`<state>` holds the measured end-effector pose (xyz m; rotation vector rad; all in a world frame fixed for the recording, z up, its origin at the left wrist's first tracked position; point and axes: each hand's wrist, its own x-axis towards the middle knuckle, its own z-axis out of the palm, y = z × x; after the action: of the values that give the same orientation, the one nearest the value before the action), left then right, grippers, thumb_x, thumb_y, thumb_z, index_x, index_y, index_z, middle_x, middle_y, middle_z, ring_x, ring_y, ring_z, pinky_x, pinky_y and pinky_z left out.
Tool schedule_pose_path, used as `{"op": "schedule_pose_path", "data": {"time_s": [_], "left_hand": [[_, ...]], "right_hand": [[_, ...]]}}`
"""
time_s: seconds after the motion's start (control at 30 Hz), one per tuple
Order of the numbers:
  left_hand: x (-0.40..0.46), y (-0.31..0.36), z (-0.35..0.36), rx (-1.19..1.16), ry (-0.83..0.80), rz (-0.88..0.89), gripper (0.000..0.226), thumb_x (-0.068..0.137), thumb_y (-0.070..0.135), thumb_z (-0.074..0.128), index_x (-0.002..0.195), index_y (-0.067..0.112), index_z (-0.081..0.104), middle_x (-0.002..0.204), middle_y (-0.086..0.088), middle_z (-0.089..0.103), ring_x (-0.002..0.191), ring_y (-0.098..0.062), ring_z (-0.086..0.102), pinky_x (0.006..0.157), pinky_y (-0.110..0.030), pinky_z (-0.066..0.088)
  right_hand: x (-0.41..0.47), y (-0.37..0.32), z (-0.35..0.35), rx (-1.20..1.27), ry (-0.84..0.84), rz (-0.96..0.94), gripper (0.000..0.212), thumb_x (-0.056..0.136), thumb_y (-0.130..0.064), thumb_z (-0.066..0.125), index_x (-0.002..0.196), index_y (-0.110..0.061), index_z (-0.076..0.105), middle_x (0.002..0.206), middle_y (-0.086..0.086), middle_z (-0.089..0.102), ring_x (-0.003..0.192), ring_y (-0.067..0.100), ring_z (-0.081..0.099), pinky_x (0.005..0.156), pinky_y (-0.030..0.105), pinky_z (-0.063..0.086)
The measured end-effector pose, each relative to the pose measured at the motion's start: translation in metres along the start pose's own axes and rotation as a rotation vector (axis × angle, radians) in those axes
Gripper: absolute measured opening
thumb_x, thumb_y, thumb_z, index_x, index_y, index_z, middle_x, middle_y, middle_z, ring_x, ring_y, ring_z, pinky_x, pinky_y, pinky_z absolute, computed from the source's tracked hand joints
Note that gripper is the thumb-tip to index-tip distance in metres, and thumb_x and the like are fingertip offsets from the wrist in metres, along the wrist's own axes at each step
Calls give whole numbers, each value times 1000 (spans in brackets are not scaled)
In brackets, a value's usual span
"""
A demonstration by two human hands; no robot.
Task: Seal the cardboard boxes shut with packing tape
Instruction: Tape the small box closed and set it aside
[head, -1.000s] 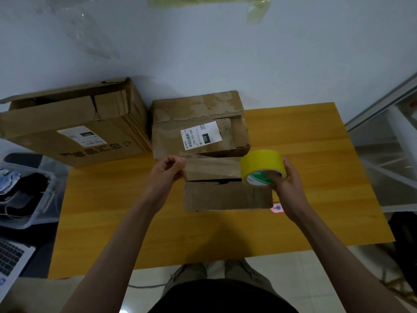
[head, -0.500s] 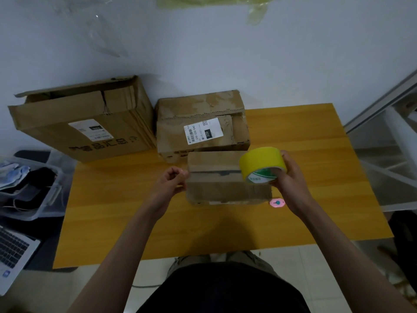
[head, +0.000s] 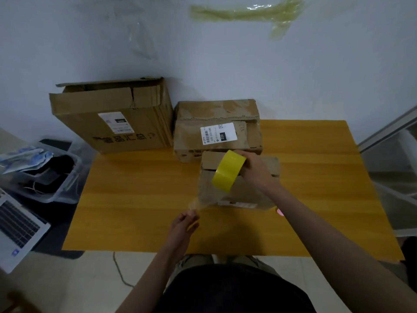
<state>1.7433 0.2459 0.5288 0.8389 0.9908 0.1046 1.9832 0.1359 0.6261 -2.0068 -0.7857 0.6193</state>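
- At the left edge of the frame a laptop (head: 15,224) and a clear bin (head: 56,177) are sitting off the bench (head: 135,199), playing no part.
- In the upper left a large open box (head: 112,123) is leaning at the wall, its top flaps not closed, judged to be waiting for sealing.
- Just right of it a labelled box (head: 216,129) is standing at the bench's far edge, with no fresh tape visible on it.
- Low in the centre the left hand (head: 184,224) is pinching the free end of a clear tape strip (head: 203,199), fingers closed on it, near the bench's front.
- The strip is stretching up and right to the yellow tape roll (head: 228,171), which the right hand (head: 255,169) is gripping over the small box (head: 237,188) in the middle of the frame.
- The step in hand is judged to be drawing out a length of tape for the small box.
- The next move is calling for lowering the taut strip along the flap seam, pressing it flat, then cutting or tearing it; slack could let it fold onto itself.
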Motion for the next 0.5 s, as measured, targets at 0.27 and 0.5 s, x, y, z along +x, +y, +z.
{"op": "schedule_pose_path", "data": {"time_s": [0.27,0.5], "left_hand": [[-4,23,18,331,-167,293,18,86,34,75,83,19,67,164,24,20,144,-6,24,110,-39,28],[0,39,29,385,-262,290,27,84,43,78,89,18,67,166,23,15,153,-9,15,111,-36,27]], "right_hand": [[-27,43,-38,263,206,300,22,95,-14,61,98,7,68,89,21,70,82,31,66,69,40,48],[-73,58,-39,644,268,487,20,101,-28,56,97,-15,71,105,0,72,93,22,62,60,27,49]]}}
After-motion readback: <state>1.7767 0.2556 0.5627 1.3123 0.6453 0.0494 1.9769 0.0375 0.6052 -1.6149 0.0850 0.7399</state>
